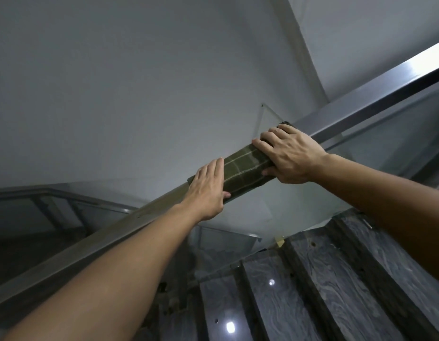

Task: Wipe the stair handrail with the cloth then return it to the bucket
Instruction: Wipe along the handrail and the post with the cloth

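A square steel handrail (376, 94) runs diagonally from lower left up to the upper right. A dark olive cloth (243, 168) with pale check lines is draped over the rail at mid-frame. My right hand (290, 153) clamps the cloth's upper end onto the rail, fingers over the top and thumb underneath. My left hand (208, 190) lies flat on the cloth's lower end, fingers straight and thumb hooked under the rail edge. No bucket is in view.
Dark marbled stair treads (324, 279) climb at the lower right, with glass panels (361, 168) below the rail. A second railing (65, 198) of the lower flight sits at left. Grey wall fills the upper half.
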Tool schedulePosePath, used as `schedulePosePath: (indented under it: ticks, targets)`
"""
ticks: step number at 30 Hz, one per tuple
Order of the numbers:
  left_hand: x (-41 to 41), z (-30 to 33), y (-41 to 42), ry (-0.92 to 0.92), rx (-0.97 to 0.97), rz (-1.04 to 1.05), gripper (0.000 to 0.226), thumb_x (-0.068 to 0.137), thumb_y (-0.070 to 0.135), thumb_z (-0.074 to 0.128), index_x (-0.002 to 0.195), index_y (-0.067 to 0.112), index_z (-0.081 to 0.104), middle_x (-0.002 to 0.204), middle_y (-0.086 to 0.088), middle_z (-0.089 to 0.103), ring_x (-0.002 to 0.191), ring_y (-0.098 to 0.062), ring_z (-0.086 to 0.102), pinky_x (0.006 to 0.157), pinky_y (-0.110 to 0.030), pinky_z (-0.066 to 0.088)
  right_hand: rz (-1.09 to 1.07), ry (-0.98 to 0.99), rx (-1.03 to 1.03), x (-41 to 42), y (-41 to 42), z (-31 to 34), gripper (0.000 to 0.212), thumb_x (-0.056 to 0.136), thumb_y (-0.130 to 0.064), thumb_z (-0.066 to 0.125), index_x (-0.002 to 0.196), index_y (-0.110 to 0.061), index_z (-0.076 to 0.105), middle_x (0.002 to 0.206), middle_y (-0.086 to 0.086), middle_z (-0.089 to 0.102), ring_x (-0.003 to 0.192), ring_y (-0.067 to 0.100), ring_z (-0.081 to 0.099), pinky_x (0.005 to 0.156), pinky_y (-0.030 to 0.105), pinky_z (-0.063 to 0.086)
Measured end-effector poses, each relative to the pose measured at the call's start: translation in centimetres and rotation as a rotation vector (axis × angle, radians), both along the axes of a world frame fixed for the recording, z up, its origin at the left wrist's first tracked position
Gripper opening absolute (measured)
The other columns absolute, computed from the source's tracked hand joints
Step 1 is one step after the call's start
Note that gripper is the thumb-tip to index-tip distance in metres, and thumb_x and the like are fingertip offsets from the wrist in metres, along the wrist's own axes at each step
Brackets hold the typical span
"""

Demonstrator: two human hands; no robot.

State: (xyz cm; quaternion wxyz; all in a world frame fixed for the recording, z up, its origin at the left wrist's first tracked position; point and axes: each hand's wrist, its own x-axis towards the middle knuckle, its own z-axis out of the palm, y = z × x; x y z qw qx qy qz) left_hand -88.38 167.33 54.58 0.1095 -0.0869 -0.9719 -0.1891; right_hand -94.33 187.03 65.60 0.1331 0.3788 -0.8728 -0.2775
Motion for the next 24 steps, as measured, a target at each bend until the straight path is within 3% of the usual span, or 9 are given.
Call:
schedulePosePath:
  ticks: [9, 16, 24]
  targets:
    - [2.6, -4.4, -6.1, -0.005, -0.005, 0.019, 0.089, 0.089, 0.034, 0.061, 0.15, 0.007, 0.002, 0.158, -0.013, 0.014, 0.145, -0.028, 0.015, 0.119, -0.039, 0.013, 0.046, -0.022, -0.013, 2.3, -5.9, -4.4, 0.075, 0.084, -0.062, 0.043, 0.139, -0.012, 0.035, 0.134, 0.015, 0.053, 0.121, 0.034, 0.051, 0.108, 0.048, 0.035]
    - [5.6, -9.6, -13.0, 0.012, 0.014, 0.025, 0.086, 0.09, 0.033, 0.059, 0.15, 0.007, 0.003, 0.158, -0.013, 0.013, 0.145, -0.028, 0.014, 0.119, -0.039, 0.012, 0.077, -0.006, -0.029, 4.7, -12.5, -9.8, 0.077, 0.086, -0.06, 0.044, 0.143, -0.01, 0.031, 0.146, 0.016, 0.044, 0.135, 0.033, 0.04, 0.115, 0.046, 0.026]
    - [9.0, -14.9, -20.0, -0.038, 0.044, 0.049, 0.089, 0.089, 0.03, 0.06, 0.15, 0.008, -0.001, 0.16, -0.013, 0.006, 0.148, -0.025, 0.005, 0.118, -0.035, 0.001, 0.046, -0.061, 0.006, 7.9, -19.9, -14.8, 0.083, 0.084, -0.064, 0.033, 0.144, -0.007, 0.029, 0.148, 0.017, 0.041, 0.137, 0.033, 0.036, 0.115, 0.047, 0.024]
